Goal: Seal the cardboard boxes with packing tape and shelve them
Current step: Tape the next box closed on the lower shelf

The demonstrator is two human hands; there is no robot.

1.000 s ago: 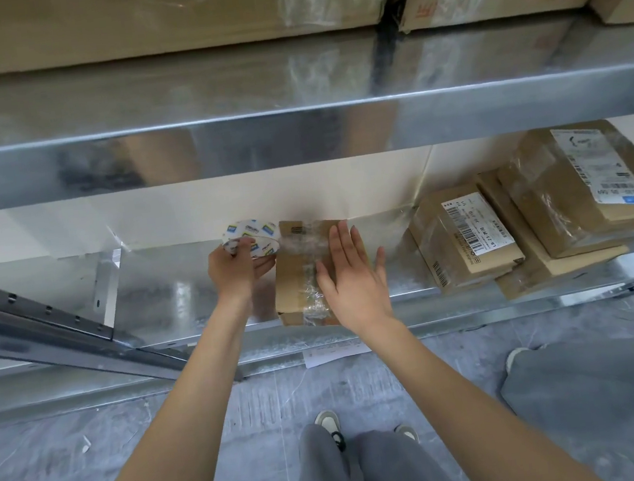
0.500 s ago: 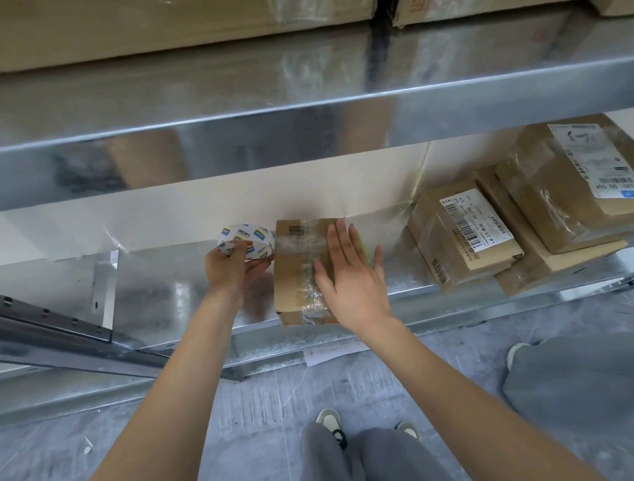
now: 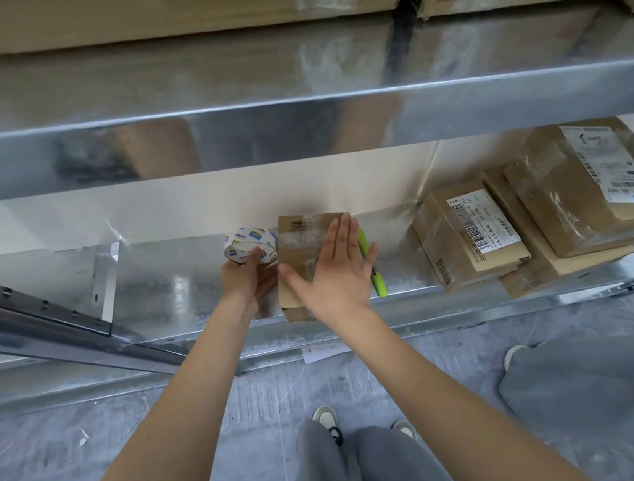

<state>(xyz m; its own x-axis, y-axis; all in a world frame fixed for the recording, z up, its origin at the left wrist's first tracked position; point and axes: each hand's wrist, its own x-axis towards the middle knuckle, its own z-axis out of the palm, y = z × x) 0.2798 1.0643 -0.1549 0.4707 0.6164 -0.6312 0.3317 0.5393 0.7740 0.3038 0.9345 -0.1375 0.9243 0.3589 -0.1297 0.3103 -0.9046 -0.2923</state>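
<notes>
A small cardboard box (image 3: 295,251) with clear tape across its top lies on the lower metal shelf (image 3: 178,293). My right hand (image 3: 335,274) lies flat on top of it, fingers straight and together, pressing the tape. My left hand (image 3: 246,279) holds a roll of packing tape (image 3: 250,245) with a white and blue printed core, just left of the box and touching its side.
A green marker (image 3: 372,263) lies on the shelf right of the box. Several taped, labelled boxes (image 3: 470,237) are stacked at the right. Large cartons (image 3: 158,4) fill the upper shelf. A slanted metal rail (image 3: 37,314) runs at the left. Another person's leg (image 3: 606,396) is at the lower right.
My right hand has slid a little to the right over the box top, uncovering more taped cardboard, and the green marker now shows beside it. The left hand stays at the tape roll.
</notes>
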